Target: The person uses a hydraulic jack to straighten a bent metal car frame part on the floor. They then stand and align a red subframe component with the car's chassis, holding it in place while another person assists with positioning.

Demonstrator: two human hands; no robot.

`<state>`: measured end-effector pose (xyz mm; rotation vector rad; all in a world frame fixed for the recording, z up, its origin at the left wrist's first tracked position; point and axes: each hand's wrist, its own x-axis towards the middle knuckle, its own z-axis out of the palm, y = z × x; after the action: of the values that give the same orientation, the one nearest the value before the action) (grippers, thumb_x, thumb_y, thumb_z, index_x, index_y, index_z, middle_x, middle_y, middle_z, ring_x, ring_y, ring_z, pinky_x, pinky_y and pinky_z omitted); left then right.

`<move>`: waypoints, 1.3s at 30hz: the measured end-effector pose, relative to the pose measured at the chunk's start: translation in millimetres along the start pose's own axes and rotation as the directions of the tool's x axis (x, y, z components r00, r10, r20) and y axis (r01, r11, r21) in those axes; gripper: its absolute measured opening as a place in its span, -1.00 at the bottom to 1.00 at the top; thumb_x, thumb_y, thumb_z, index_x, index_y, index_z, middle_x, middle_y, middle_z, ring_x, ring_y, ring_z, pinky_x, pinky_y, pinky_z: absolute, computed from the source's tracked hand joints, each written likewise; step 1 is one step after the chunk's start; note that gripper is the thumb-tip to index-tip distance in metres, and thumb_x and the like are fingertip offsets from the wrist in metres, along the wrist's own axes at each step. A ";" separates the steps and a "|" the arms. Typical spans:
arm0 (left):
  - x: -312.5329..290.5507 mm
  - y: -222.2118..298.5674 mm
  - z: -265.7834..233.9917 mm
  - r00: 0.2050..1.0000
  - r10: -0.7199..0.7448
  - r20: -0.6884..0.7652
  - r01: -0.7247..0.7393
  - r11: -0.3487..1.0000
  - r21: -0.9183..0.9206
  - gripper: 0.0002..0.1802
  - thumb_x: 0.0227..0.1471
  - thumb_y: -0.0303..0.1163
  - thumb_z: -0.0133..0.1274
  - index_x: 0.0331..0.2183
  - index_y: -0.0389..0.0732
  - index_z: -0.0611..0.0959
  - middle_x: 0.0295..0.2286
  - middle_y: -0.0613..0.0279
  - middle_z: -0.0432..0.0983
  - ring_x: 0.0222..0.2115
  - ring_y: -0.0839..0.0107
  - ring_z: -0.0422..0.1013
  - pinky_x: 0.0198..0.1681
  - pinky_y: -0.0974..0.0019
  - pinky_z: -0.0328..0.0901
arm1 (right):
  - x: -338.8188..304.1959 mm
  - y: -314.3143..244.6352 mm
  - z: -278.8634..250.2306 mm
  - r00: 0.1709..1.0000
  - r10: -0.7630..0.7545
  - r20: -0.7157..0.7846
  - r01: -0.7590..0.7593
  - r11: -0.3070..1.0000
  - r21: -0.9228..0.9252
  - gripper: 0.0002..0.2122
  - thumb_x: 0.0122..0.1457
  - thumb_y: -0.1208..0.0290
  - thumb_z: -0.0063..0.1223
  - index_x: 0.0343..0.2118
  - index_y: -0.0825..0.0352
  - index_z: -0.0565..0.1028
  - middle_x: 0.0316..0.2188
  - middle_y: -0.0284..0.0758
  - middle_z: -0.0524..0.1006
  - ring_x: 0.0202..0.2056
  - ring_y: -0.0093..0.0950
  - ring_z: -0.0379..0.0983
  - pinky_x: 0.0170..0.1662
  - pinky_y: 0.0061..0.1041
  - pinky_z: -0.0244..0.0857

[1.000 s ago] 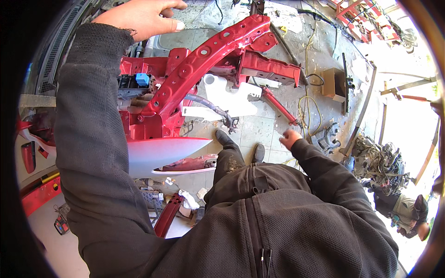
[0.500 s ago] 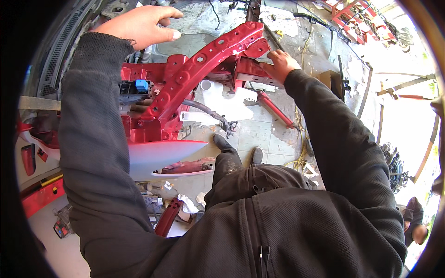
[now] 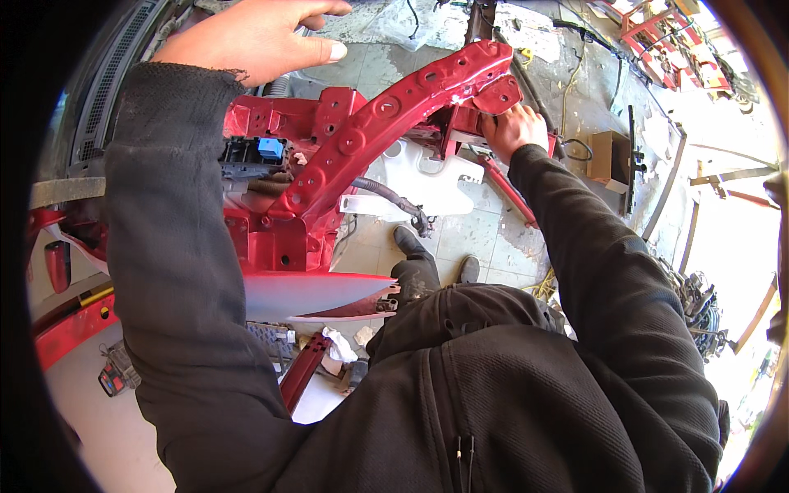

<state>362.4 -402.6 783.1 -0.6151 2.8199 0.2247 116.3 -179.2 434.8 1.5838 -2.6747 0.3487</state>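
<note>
A red metal car body frame (image 3: pixel 386 107) rises diagonally from the left toward the upper middle, with bolt holes along it. My right hand (image 3: pixel 519 131) is at its far end, fingers bent against the red front rail below a rounded bracket (image 3: pixel 497 95); the fingertips are partly hidden. My left hand (image 3: pixel 255 41) hovers over the engine bay side, fingers stretched and thumb apart, holding nothing. Below the frame shows a white plastic reservoir (image 3: pixel 415 177), and a dark corrugated wiring harness (image 3: pixel 386 195) hangs beside it. Near my left forearm is a blue connector (image 3: pixel 269 149) on a black box.
A red and grey fender panel (image 3: pixel 320 293) juts toward my legs. A red strut (image 3: pixel 509 193) and a cardboard box (image 3: pixel 609 160) are at the right. On the floor lie yellow cord, scraps and a red metal piece (image 3: pixel 304 370). A red rack (image 3: pixel 670 41) stands far right.
My view has shifted, so the frame appears farther right. My right hand has gone from resting along the rail to bent fingers under the bracket. The left hand stays raised and spread.
</note>
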 end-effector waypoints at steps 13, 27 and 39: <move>9.3 -23.3 4.0 0.999 0.027 0.026 -0.027 0.999 -0.024 -0.24 0.29 -0.02 0.28 0.30 -0.35 0.59 0.06 -0.30 0.69 0.06 -0.16 0.64 0.14 0.00 0.50 | -1.0 3.0 8.6 0.998 -0.014 -0.055 0.013 1.000 -0.024 -0.64 0.40 -0.02 0.10 -0.13 0.21 0.67 -0.15 -0.16 0.72 -0.02 -0.10 0.67 0.09 -0.04 0.47; 4.3 -9.6 -2.4 0.998 -0.050 0.039 0.050 0.999 -0.004 -0.22 0.30 -0.02 0.29 0.33 -0.34 0.57 0.14 -0.28 0.66 0.12 -0.11 0.62 0.20 0.04 0.48 | -0.6 3.0 8.2 0.999 -0.020 -0.044 0.018 0.999 -0.044 -0.65 0.39 -0.01 0.12 -0.12 0.22 0.68 -0.16 -0.16 0.72 -0.03 -0.10 0.68 0.11 -0.06 0.47; -4.5 -0.6 -7.1 0.999 -0.032 0.009 0.033 0.999 -0.023 -0.24 0.30 -0.04 0.27 0.32 -0.35 0.58 0.13 -0.29 0.65 0.12 -0.13 0.61 0.20 0.03 0.47 | 0.5 1.3 6.0 0.998 -0.019 -0.062 0.018 1.000 -0.022 -0.70 0.35 0.06 0.13 -0.08 0.14 0.71 -0.14 -0.15 0.74 -0.06 -0.06 0.68 0.02 0.03 0.50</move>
<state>365.2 -402.8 791.0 -0.6631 2.8005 0.2541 115.5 -180.2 428.8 1.5643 -2.6073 0.3614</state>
